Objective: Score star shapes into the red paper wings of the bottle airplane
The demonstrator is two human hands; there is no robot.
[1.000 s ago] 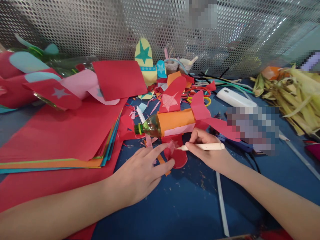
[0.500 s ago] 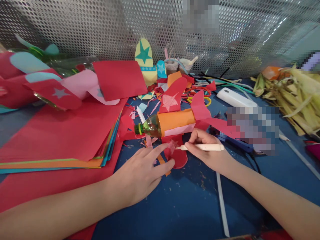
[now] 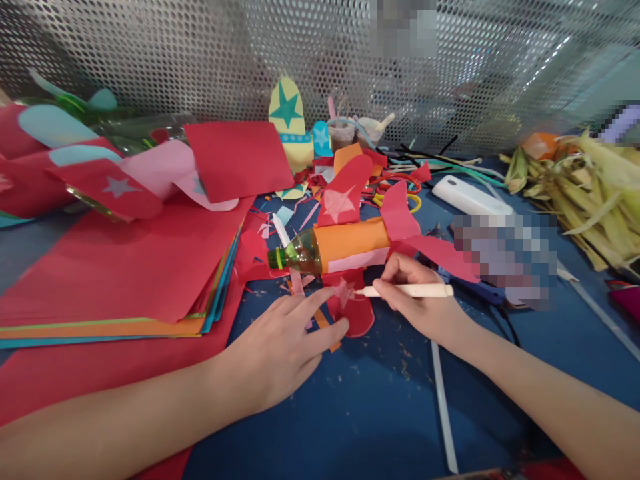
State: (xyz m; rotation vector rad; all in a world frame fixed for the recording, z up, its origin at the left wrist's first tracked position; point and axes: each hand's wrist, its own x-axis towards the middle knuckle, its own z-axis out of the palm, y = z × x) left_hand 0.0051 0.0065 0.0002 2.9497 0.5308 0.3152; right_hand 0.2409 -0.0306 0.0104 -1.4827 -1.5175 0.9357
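My right hand (image 3: 417,293) pinches a white marker pen (image 3: 425,291), its tip at a pink star (image 3: 344,292) on a red paper wing (image 3: 361,319). With fingers spread, my left hand (image 3: 285,343) rests its index finger and thumb on that wing's left edge. The wing juts toward me from a green plastic bottle (image 3: 305,251) lying on its side, neck to the left. Orange paper (image 3: 354,239) wraps the bottle's body. On its far side stands a second red wing (image 3: 345,193) with a pale star; red paper fins (image 3: 400,212) flare at its base.
Stacked coloured paper (image 3: 115,267) lies left beside decorated bottles. Behind are paper scraps, yellow-handled scissors (image 3: 415,202) and a perforated metal screen (image 3: 200,60). A white oblong case (image 3: 473,197), a blue tool (image 3: 475,288) and corn husks (image 3: 590,200) lie on the right.
My right hand has shifted slightly right and up with the marker, which now lies a little flatter. My left hand stays in place on the wing.
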